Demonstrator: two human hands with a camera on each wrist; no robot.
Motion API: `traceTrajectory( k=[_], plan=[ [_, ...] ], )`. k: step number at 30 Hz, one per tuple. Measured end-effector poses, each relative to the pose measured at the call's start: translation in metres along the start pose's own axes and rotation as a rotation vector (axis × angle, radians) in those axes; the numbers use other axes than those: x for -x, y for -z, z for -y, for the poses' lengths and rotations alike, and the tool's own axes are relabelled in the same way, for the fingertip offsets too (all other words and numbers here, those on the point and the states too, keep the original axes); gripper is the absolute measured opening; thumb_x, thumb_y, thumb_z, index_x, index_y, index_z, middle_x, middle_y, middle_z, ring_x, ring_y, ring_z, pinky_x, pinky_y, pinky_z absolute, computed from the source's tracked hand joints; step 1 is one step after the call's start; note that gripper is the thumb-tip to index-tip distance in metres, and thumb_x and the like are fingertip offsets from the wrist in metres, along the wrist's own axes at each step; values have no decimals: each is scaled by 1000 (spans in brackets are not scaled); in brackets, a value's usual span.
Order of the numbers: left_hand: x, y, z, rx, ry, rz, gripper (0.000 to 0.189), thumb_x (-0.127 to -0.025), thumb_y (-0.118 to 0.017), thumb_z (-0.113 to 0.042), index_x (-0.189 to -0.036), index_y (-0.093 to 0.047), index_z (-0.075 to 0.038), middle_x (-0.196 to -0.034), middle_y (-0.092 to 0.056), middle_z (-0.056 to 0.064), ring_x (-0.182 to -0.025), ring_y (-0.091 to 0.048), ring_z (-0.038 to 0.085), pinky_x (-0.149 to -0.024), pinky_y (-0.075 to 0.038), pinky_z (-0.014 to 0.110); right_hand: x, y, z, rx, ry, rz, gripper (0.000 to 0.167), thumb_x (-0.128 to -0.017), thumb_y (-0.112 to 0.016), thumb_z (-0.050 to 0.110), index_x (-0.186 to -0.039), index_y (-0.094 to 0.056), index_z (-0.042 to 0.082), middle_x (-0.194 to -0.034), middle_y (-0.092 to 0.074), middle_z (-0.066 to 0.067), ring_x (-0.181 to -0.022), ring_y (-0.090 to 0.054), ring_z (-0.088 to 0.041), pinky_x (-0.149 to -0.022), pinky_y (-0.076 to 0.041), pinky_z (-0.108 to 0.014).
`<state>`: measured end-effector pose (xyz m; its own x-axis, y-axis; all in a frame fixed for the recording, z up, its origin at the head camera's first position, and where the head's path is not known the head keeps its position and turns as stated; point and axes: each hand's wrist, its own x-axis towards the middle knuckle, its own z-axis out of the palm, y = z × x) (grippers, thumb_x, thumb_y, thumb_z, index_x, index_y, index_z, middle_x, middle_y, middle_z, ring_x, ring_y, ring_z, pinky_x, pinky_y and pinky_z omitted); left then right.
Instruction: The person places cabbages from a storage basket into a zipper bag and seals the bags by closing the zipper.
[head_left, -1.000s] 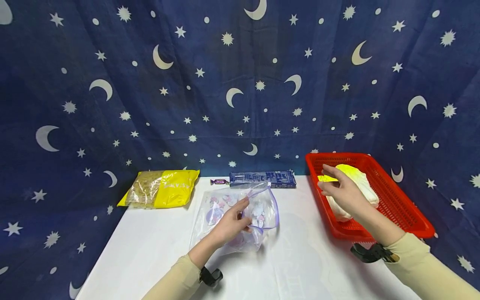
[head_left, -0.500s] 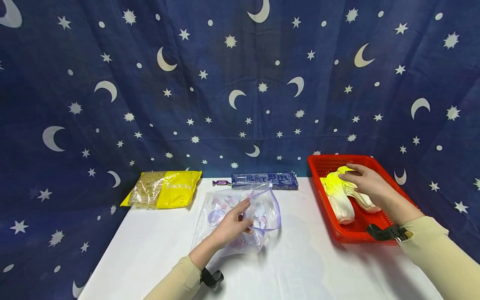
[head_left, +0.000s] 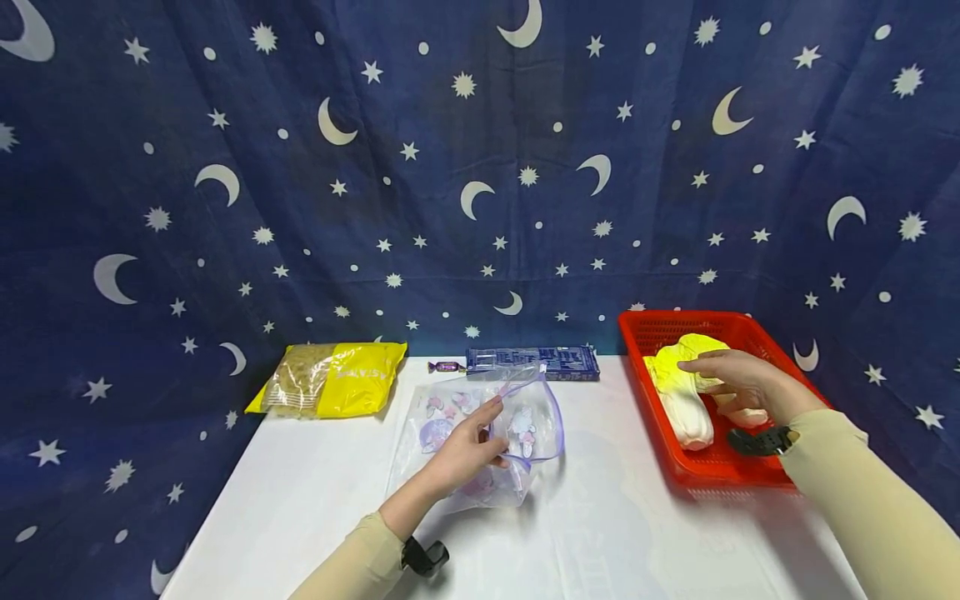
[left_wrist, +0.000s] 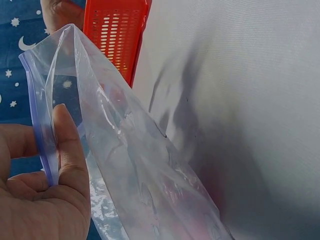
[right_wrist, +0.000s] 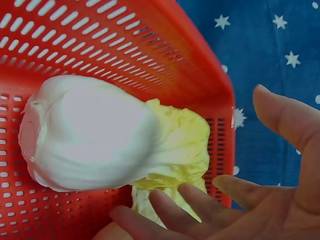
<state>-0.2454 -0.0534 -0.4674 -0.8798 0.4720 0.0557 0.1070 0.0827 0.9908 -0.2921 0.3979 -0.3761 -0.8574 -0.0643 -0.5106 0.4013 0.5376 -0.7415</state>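
A clear zip bag point(head_left: 525, 417) with a purple zip edge and pastel cartoon prints lies on the white table, its mouth held apart. My left hand point(head_left: 468, 450) grips the bag at its mouth; in the left wrist view, the thumb and fingers pinch the purple strip point(left_wrist: 44, 145). Two napa cabbages, white at the base and yellow at the leaves, lie side by side in the red basket. My right hand point(head_left: 746, 383) is over the right cabbage point(head_left: 705, 346), fingers spread and relaxed. The left cabbage point(right_wrist: 95, 135) shows whole in the right wrist view, beside the fingertips.
The red slotted basket point(head_left: 705, 482) stands at the table's right side. Along the back lie a yellow packet point(head_left: 360, 379) with a see-through window, a small purple wrapped candy point(head_left: 446, 367) and a flat blue package point(head_left: 570, 363). A star-patterned curtain point(head_left: 420, 208) hangs behind.
My right hand has moved right from over the left cabbage, then sunk lower by the right one. More of both cabbages shows. My left hand keeps its hold on the bag.
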Motion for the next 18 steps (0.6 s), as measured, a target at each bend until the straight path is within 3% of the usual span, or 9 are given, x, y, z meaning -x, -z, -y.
traceTrajectory(
  k=[3, 10, 15, 18],
  plan=[
    [-1, 0, 0, 3, -1, 2, 67, -95, -61, 2, -156, -32, 7, -168, -19, 15, -82, -59, 18, -72, -63, 30, -5, -1, -5, 4, -29, 14, 101, -101, -57, 47, -154, -1, -18, -156, -8, -44, -140, -24, -61, -105, -47, -62],
    [-1, 0, 0, -7, 5, -3, 67, -95, -61, 2, -156, -33, 6, -168, -19, 15, -79, -60, 17, -72, -63, 30, -10, -11, -8, 64, -69, 44, 101, -98, -61, 47, -151, -6, -21, -146, -20, -49, -124, -48, -59, -98, -54, -59],
    [-1, 0, 2, 0, 2, -4, 67, -95, -60, 3, -156, -31, 8, -169, -18, 16, -79, -60, 17, -72, -63, 30, -16, -14, -5, 123, -91, 69, 103, -97, -63, 45, -147, -6, -25, -144, -17, -53, -120, -49, -62, -98, -52, -62],
    [0, 0, 3, 4, -1, -5, 67, -96, -60, 3, -156, -31, 7, -169, -17, 17, -80, -61, 17, -72, -63, 31, -20, -14, -6, 146, -120, 55, 102, -95, -66, 46, -146, -13, -25, -142, -24, -50, -118, -51, -61, -97, -53, -60]
  ],
)
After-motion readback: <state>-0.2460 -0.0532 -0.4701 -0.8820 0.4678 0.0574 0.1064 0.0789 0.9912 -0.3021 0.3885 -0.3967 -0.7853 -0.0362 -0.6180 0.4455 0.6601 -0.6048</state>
